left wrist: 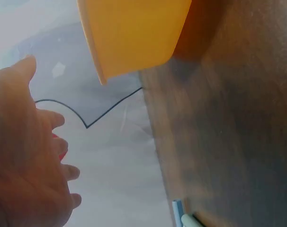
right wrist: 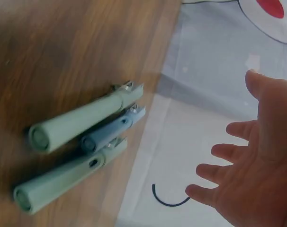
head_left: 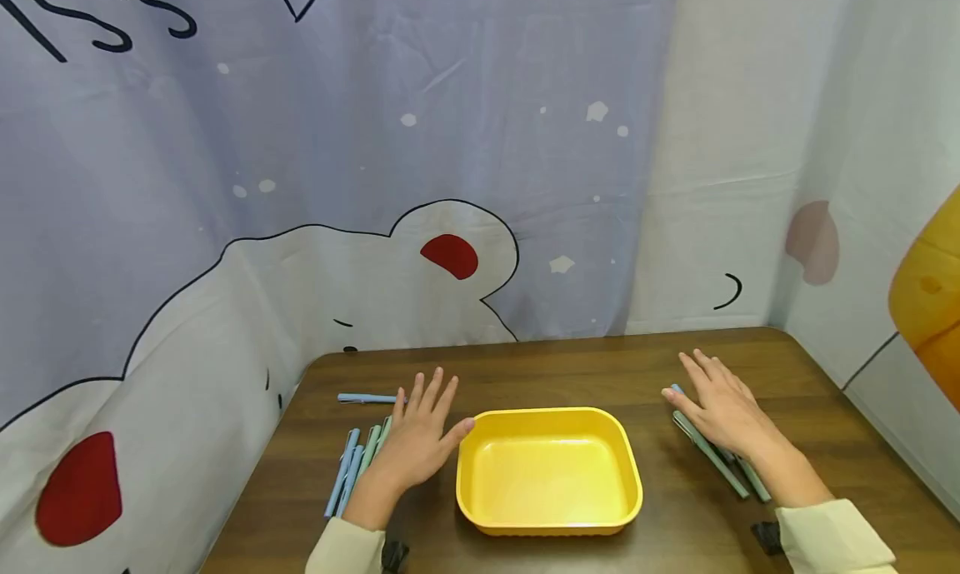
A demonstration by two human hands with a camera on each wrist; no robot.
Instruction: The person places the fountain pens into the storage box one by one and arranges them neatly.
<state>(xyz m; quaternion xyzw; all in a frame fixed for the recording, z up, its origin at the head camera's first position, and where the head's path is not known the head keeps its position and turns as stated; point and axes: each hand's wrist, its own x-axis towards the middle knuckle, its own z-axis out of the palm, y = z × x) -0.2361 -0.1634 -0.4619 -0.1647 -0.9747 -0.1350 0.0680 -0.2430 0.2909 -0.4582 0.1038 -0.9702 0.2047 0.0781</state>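
Observation:
My left hand hovers with fingers spread between the yellow tray and a group of pens on the left. That group has blue pens and green pens lying side by side, partly covered by the hand. Another blue pen lies crosswise behind them. The yellow tray holds nothing. Over on the right, my right hand is held above more pens, its fingers extended. In the right wrist view two green pens flank a blue pen. Neither hand holds anything.
The brown wooden table has rounded far corners. Behind it hangs a printed cloth with cartoon figures, reaching round the left and right sides. A dark band sits at the right wrist, near the cream sleeve.

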